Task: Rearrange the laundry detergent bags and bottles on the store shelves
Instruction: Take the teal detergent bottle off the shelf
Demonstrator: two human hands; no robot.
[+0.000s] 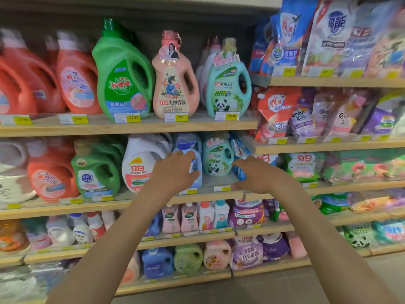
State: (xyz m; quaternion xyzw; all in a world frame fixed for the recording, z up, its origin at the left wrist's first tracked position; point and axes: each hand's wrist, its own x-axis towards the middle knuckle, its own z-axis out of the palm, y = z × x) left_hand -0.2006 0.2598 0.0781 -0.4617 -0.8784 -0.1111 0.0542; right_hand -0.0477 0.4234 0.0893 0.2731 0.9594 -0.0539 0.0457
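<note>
Teal panda bottle point(217, 156) stands between both hands (fingers spread).

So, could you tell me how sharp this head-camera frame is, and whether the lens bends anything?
In the head view, the green bottle and pink bottle on the upper shelf read fairly sharp; the red bottles at left and the bags at upper right smear with blur; the wide lens bows the shelf edge; both hands, left hand and right hand, look slightly soft.

on the second shelf point(153, 199), the small bottle point(192, 163) stands between the white jug point(140, 165) on its left and the panda bottle point(217, 156) on its right.
</note>
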